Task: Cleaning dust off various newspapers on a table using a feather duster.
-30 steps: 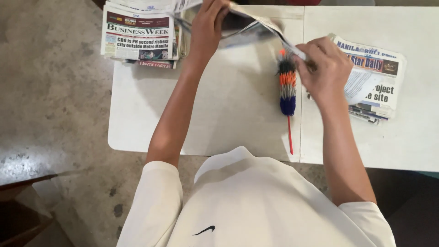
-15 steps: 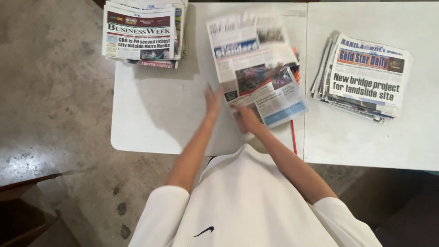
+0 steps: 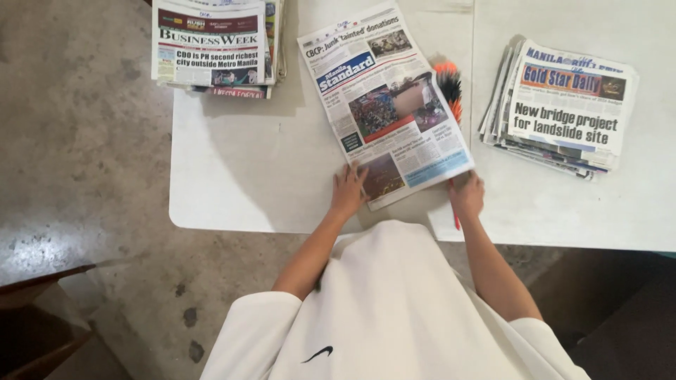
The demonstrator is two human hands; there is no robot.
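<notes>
- Seen from above: two white tables (image 3: 232,176) pushed edge to edge, seam running up just right of the middle paper.
- Left table with a rounded near corner, casting a soft shadow on its own top under the stacks.
- Newspaper (image 3: 386,98) flat on the left table, front page up, tilted slightly anticlockwise, near edge close to the table's front rim.
- Left hand (image 3: 348,190) flat on the paper's near left corner, fingers spread and pressing down, gripping nothing.
- Right hand (image 3: 466,195) at the paper's near right corner, fingers curled loosely over the edge; cannot tell whether anything is pinched.
- Duster (image 3: 448,81) with orange and dark bristles poking out from under the paper's right side; thin red handle (image 3: 455,219) showing just below the right hand, along the seam.
- Left stack (image 3: 211,46) of folded papers at the far left corner of the table, well apart from the hands.
- Right stack (image 3: 560,105) on the right table, fanned and slightly askew, near the duster but not touching.
- Floor (image 3: 77,155) of mottled grey concrete, dark stains near the table's front, a glossy patch at left.
- Dark wooden furniture (image 3: 35,309) at the lower left corner, only partly visible.
- White shirt (image 3: 394,309) filling the bottom of the view.
</notes>
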